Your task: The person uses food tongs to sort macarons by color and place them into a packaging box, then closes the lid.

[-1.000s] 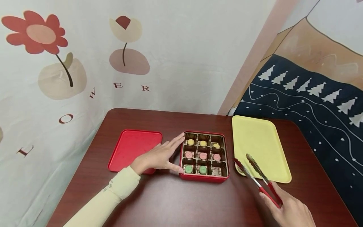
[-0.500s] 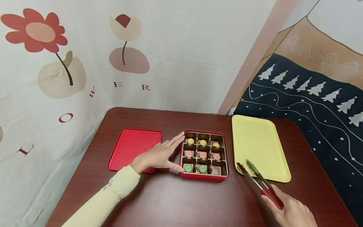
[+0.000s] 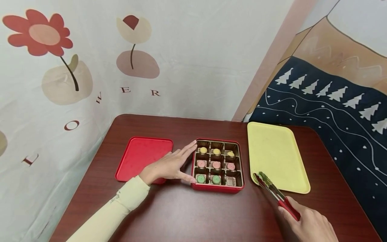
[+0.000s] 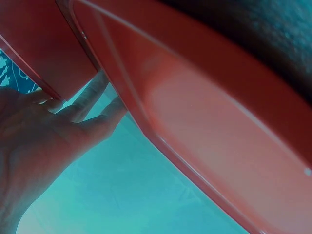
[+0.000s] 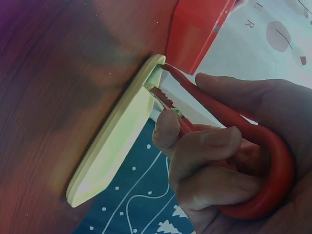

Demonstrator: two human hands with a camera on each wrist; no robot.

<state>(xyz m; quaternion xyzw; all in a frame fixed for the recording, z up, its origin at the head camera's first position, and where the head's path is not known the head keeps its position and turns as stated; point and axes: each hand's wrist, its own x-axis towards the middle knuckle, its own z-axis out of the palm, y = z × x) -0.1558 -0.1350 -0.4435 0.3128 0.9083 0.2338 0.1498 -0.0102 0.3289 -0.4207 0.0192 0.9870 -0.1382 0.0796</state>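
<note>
My left hand (image 3: 172,167) rests its fingertips and thumb, spread apart, along the left side of a red box (image 3: 217,189). Gold dividers split the box into rows of yellow, pink and green candies; the front right compartment shows its bare bottom. In my right hand (image 3: 311,222) I grip red-handled metal tongs (image 3: 287,205). Their tips come close together at the near left corner of a yellow tray (image 3: 275,151). Something small and pale green (image 5: 155,76) shows between the tips in the right wrist view; I cannot tell whether they pinch it.
A red lid (image 3: 148,156) lies left of the box, partly under my left forearm and hand. The brown table (image 3: 193,218) ends at a flower-printed cloth (image 3: 193,67) behind and a dark tree-patterned cloth (image 3: 341,127) on the right.
The tong tips have moved slightly right and nearer to me, onto the tray's corner, and the arms have drawn together. My left hand stays on the box.
</note>
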